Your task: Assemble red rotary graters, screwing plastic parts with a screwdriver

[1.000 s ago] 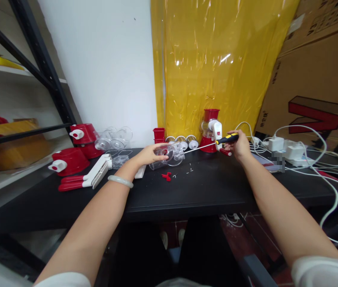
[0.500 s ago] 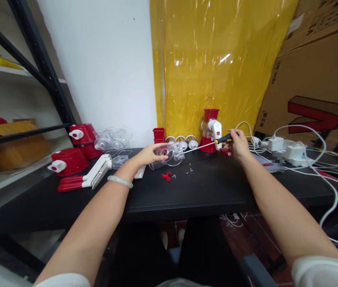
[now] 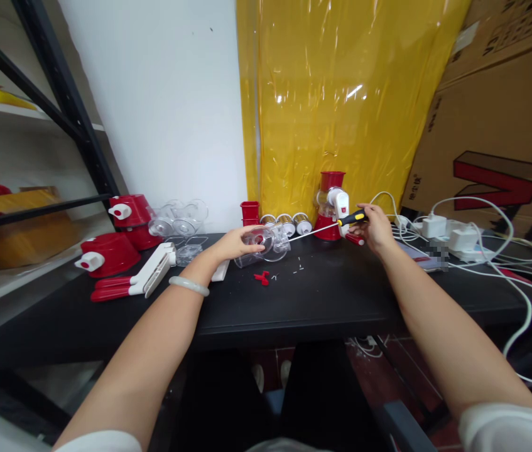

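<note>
My left hand (image 3: 240, 243) grips a clear plastic housing (image 3: 272, 246) lying on its side on the black table (image 3: 326, 295). In my right hand (image 3: 373, 227) is a screwdriver (image 3: 353, 218) with a yellow and black handle, its fingers closed on the handle. The long shaft slants down to the left, its tip at the housing's right end. Just in front of the housing lie a small red part (image 3: 262, 278) and several tiny screws (image 3: 300, 263). Behind the shaft stands a red and white grater (image 3: 331, 204) with a clear middle.
Red bases (image 3: 110, 254), clear housings (image 3: 185, 216) and white arms with red handles (image 3: 146, 276) lie at the left. Metal drums (image 3: 286, 224) and a red hopper (image 3: 249, 212) stand at the back. White cables and chargers (image 3: 434, 225) crowd the right, beside a large carton (image 3: 492, 119).
The screwdriver handle has turned in my right hand, showing more yellow, and the fingers have shifted slightly. My left hand and the housing have not visibly moved.
</note>
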Tool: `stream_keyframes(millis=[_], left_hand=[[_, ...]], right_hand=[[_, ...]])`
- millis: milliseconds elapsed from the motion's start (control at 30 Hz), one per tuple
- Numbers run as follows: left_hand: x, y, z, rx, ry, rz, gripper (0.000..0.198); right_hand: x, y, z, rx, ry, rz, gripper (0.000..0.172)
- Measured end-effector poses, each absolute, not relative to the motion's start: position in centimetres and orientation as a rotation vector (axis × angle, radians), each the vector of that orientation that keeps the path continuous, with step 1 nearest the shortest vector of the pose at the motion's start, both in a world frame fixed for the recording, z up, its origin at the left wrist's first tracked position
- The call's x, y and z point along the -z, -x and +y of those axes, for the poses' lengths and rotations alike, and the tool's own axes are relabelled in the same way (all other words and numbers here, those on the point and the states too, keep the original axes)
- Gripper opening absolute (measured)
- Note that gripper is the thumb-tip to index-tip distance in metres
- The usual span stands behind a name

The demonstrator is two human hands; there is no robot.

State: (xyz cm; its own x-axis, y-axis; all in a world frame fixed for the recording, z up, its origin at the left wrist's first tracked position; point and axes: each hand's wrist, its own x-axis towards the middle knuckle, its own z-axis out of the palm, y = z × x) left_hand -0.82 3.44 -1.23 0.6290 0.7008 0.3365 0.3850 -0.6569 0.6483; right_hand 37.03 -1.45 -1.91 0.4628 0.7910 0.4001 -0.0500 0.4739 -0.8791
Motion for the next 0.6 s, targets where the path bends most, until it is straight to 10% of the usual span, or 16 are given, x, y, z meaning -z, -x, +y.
stream_keyframes(millis=[600], left_hand=[[1.08, 0.75, 3.21, -0.79, -2.325, 0.854, 0.069]], right_hand=[[2.0, -37.36, -1.33, -0.63, 0.884, -0.954, 0.025]])
